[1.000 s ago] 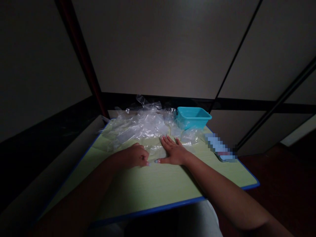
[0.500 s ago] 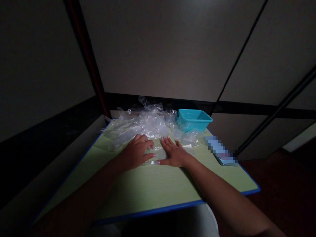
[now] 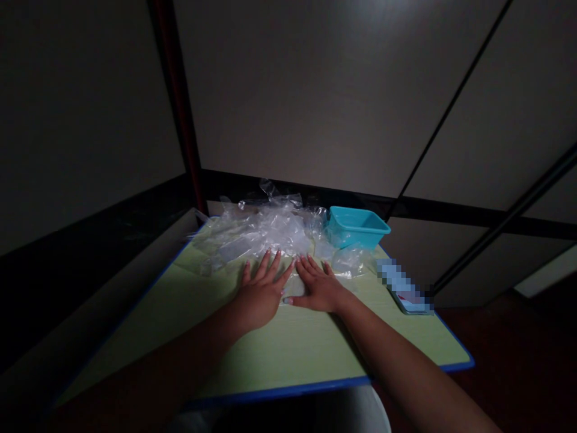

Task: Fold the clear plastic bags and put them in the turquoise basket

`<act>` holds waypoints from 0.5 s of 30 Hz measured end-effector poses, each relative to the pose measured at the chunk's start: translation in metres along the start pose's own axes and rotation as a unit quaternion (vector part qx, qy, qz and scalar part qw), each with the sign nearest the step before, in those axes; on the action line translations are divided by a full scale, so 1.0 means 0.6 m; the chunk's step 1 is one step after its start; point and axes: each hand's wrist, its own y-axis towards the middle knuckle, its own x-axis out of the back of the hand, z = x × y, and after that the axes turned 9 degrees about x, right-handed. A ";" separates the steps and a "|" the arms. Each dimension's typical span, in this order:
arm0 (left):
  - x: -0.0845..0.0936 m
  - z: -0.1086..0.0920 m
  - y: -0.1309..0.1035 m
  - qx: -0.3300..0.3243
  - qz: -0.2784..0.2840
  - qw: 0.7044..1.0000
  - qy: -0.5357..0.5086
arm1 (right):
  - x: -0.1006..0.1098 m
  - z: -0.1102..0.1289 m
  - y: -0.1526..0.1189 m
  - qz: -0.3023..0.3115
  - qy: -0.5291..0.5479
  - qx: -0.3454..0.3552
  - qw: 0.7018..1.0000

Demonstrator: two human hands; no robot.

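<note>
My left hand lies palm down at the middle of the table, fingers spread, their tips close to a heap of clear plastic bags. Beside it my right hand rests flat with fingers stretched out and thumb pointing left. Under and between the two hands shows a flat piece of clear plastic, mostly covered by them. The fingertips of both hands nearly meet over it. Neither hand grips anything.
A turquoise plastic basket stands at the table's back right, with clear plastic against its front. A blurred-out phone-like flat object lies at the right edge. The light green table has a blue rim; wall panels rise behind it.
My left hand has gone from curled fingers to spread flat, turning its fingertips forward. The right hand stays flat in nearly the same place. The view has tilted slightly.
</note>
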 end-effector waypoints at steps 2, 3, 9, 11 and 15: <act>0.002 0.005 -0.003 0.007 0.021 1.000 0.006 | -0.001 -0.001 0.000 -0.005 0.002 0.005 1.000; 0.003 0.007 -0.005 0.011 0.026 1.000 0.011 | -0.001 -0.002 0.000 -0.008 0.002 0.008 1.000; 0.010 0.003 -0.003 0.023 -0.041 0.999 0.023 | -0.001 -0.002 0.000 -0.005 0.001 0.008 1.000; 0.011 -0.001 0.002 0.023 -0.069 0.997 0.010 | -0.001 -0.001 -0.001 -0.004 0.002 0.006 1.000; 0.012 -0.001 0.009 -0.064 0.008 0.998 -0.028 | 0.000 -0.001 0.000 0.001 -0.002 0.003 1.000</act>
